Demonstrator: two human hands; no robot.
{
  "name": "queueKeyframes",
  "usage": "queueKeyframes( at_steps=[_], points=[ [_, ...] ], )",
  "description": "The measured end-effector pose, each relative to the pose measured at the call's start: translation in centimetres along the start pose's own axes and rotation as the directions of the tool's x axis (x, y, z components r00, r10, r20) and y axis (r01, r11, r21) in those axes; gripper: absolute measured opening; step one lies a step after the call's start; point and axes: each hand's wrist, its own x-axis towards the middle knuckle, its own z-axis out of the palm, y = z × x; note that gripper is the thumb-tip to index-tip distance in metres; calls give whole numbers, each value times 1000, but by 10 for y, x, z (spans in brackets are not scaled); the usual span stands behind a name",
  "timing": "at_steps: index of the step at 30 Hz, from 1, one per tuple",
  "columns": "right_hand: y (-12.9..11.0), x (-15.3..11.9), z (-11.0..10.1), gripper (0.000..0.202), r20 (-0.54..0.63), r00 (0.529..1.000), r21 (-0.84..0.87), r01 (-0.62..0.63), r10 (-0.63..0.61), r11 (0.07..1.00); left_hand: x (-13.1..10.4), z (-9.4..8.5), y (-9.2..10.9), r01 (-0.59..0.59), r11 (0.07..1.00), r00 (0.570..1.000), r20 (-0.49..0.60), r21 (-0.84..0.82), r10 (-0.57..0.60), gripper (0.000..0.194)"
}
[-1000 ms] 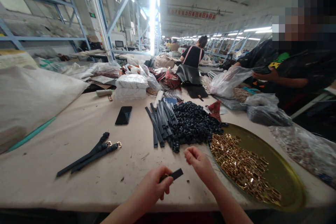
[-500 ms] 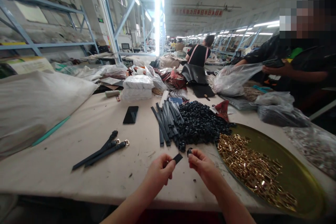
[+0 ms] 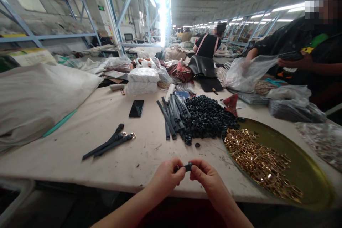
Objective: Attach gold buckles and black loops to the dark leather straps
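My left hand (image 3: 171, 171) pinches a short dark strap (image 3: 181, 169) near the table's front edge. Facing it, my right hand (image 3: 201, 171) has its fingers closed on a small black loop (image 3: 189, 166) at the strap's right end. Beyond my hands lies one loose black loop (image 3: 197, 145), in front of a big heap of black loops (image 3: 211, 115). Long dark strips (image 3: 172, 114) lie against the heap's left side. Gold buckles (image 3: 259, 164) fill part of a round yellowish tray (image 3: 307, 174) on the right. Buckled straps (image 3: 112, 144) rest at the left.
A black phone (image 3: 136, 108) lies on the pale table (image 3: 80, 124). Wrapped white packs (image 3: 142, 80) and a black bag (image 3: 204, 69) are farther back. At the right, a person (image 3: 294, 42) handles a clear plastic bag (image 3: 247, 74). Pale sheeting (image 3: 42, 92) covers the left side.
My hands have come together, and the loop in my right hand now meets the strap's end. A loose loop now shows on the table in front of the heap. The view has shifted slightly.
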Motion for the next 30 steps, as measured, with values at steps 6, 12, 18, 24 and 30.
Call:
queueKeyframes(
  at_steps=[6,12,18,24,30],
  points=[
    [11,-10,6,22,-30,999,147,-26,30,989,-8,6,2,-73,994,996,39,-84,77,19],
    [3,-16,9,22,-65,997,-7,29,-29,1000,-17,-5,4,-56,983,986,145,-177,82,30],
    [2,-25,13,32,20,999,226,-36,33,973,-18,-5,-5,-57,988,982,169,-145,81,28],
    [7,-29,15,23,311,925,402,-336,218,852,-19,-6,-8,-22,998,995,99,67,15,37],
    [9,-30,15,19,282,934,422,-328,221,845,-18,-7,-15,56,950,998,20,306,-65,37]
  ],
)
